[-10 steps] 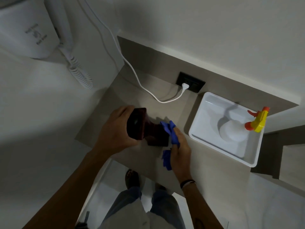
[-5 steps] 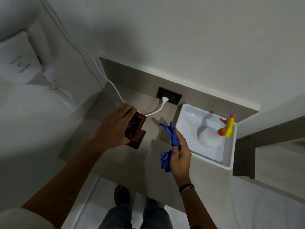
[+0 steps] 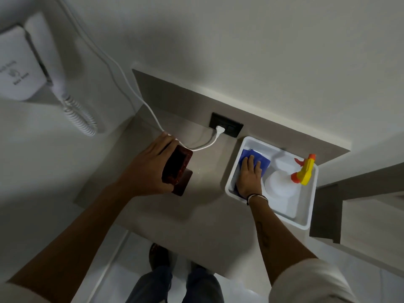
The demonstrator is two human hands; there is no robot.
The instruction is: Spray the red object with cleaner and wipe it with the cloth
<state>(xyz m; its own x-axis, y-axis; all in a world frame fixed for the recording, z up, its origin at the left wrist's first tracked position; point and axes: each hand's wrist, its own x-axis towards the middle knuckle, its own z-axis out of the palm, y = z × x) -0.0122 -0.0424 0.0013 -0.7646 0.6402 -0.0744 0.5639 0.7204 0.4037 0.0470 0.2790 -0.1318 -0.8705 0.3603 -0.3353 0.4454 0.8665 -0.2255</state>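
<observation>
My left hand (image 3: 148, 167) grips the dark red object (image 3: 178, 168), a rectangular holder with a base, standing on the grey counter (image 3: 196, 206) near the wall socket. My right hand (image 3: 249, 177) lies flat on the blue cloth (image 3: 254, 159) inside the left part of the white tray (image 3: 306, 224). In that tray, to the right of my hand, lies the spray bottle (image 3: 282, 186), which has a white body and a yellow and orange trigger head (image 3: 305, 171).
A white cable (image 3: 153, 112) runs from a wall-mounted white hair dryer (image 3: 21, 62) to the black socket (image 3: 226, 127) behind the red object. A coiled cord (image 3: 79, 115) hangs at the left. My feet stand on the floor below the counter edge.
My right hand has carried the blue cloth from the counter into the white tray and now rests on it. The left hand keeps hold of the red object, set further back.
</observation>
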